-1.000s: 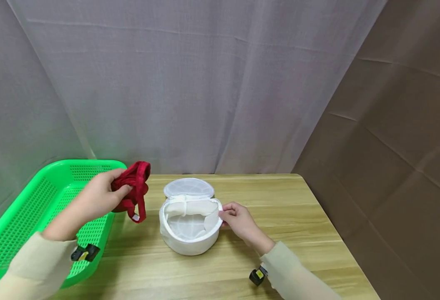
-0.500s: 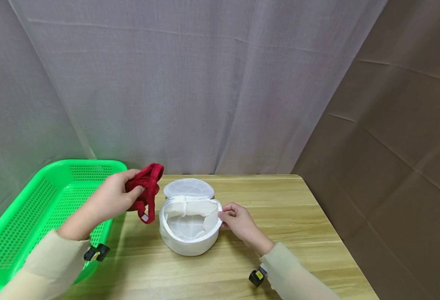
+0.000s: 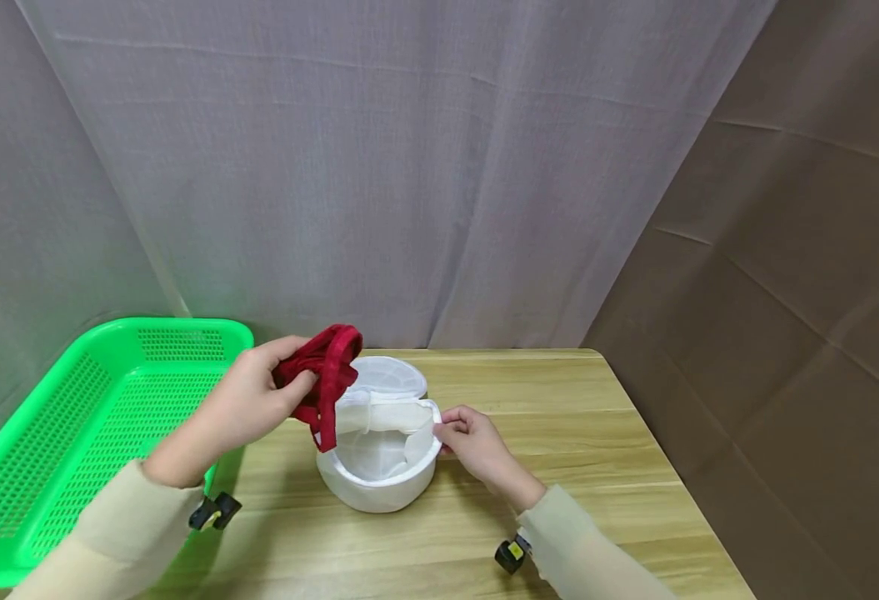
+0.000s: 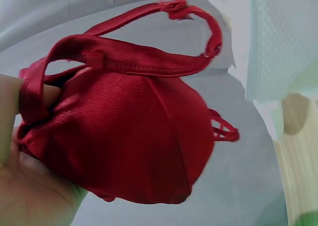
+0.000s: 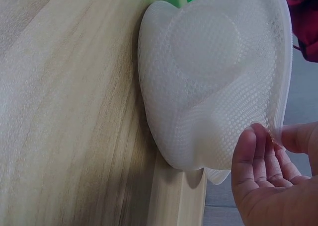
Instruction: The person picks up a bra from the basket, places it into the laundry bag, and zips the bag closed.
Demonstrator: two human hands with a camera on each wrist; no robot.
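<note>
My left hand [image 3: 268, 396] grips a folded red satin bra [image 4: 134, 131] between thumb and fingers. In the head view the bra hangs over the left rim of a round white mesh laundry bag [image 3: 379, 492], one strap dangling in front of that rim. The bag stands on the table with its lid [image 3: 394, 375] folded back behind it, and its mouth faces up. My right hand [image 3: 478, 446] pinches the bag's right rim. The right wrist view shows the mesh wall [image 5: 198, 87] beside those fingers, with the thumb on the rim's other side.
A green plastic basket [image 3: 72, 400] with perforated walls stands at the left, under my left forearm. The wooden table [image 3: 559, 400] ends at a grey curtain [image 3: 319, 167] behind, and a brown cloth [image 3: 799, 333] hangs along the right.
My left hand has carried the bra rightward from beside the green basket to over the laundry bag's left rim. The right hand has kept its pinch on the bag's rim, nearly still.
</note>
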